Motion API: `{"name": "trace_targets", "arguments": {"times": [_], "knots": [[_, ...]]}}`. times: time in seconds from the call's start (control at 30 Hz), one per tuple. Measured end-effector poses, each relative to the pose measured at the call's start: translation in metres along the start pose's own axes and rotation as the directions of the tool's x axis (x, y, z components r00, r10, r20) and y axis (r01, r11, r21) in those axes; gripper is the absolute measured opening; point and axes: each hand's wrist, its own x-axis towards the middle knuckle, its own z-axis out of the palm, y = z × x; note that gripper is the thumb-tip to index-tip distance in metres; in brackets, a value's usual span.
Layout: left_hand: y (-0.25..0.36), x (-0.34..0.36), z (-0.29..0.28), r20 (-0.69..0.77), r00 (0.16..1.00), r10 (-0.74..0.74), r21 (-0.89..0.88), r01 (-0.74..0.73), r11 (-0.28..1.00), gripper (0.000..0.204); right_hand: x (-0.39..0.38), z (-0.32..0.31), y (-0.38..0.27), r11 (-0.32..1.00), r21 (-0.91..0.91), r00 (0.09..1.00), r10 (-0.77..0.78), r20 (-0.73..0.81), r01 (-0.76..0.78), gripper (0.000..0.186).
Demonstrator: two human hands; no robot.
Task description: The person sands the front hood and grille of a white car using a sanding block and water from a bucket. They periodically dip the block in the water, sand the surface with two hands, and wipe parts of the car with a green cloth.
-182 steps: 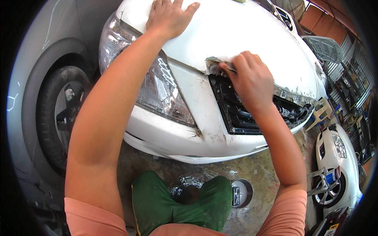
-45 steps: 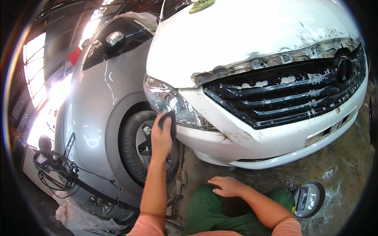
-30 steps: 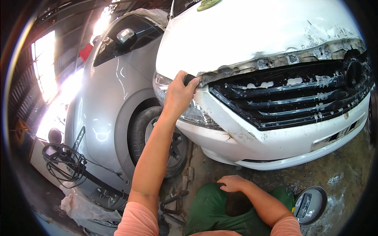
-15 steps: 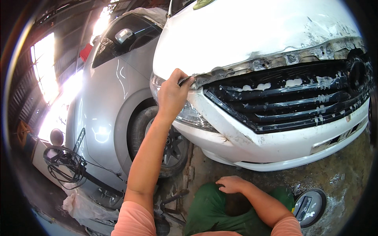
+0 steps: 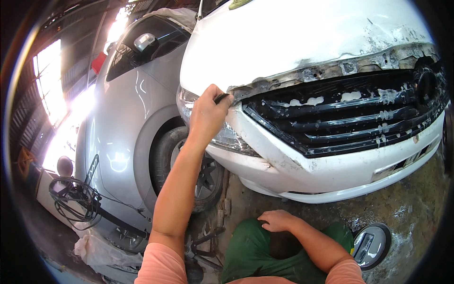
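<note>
Pinched in my left hand (image 5: 210, 111) is a thin dark pad (image 5: 221, 97), held against the front corner of the white car's hood (image 5: 283, 45), just above the partly covered headlight (image 5: 238, 142). Right of that hand runs a rough, bare strip (image 5: 331, 70) along the hood's edge, above the black grille (image 5: 340, 120), which is spotted with white residue. My right hand (image 5: 276, 221) rests on my green-trousered knee, fingers loosely apart and holding nothing. A round pan (image 5: 384, 248) with liquid and a flat item in it sits on the wet floor at my right.
A silver car (image 5: 118, 132) stands close on the left, with a black stand (image 5: 116, 218) carrying coiled cables (image 5: 71, 203) in front of it. Crumpled plastic sheeting (image 5: 90, 251) lies low at the left. A green cloth (image 5: 239, 3) rests on the white hood.
My view has turned leftward. My right hand left the grille for my knee; the dark pad is now in my left hand, which has risen from the headlight to the hood's corner.
</note>
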Motion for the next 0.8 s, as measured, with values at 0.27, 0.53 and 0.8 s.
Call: {"name": "trace_targets", "arguments": {"times": [0.27,0.53,0.8], "knots": [[0.001,0.005,-0.002,-0.054,0.995,0.089,0.006,-0.089,0.996,0.023,0.0,0.001,0.003,1.0,0.025,1.0,0.002,-0.027,-0.001,0.045],[-0.002,0.01,-0.001,-0.05,0.998,0.033,0.049,-0.031,0.998,0.027,0.0,0.003,0.006,1.0,0.022,0.999,0.001,-0.036,0.0,0.045],[0.001,0.012,-0.006,-0.036,0.999,0.003,0.064,0.0,0.998,0.032,-0.002,0.004,0.008,0.999,0.017,0.996,-0.037,-0.076,0.038,0.044]]}}
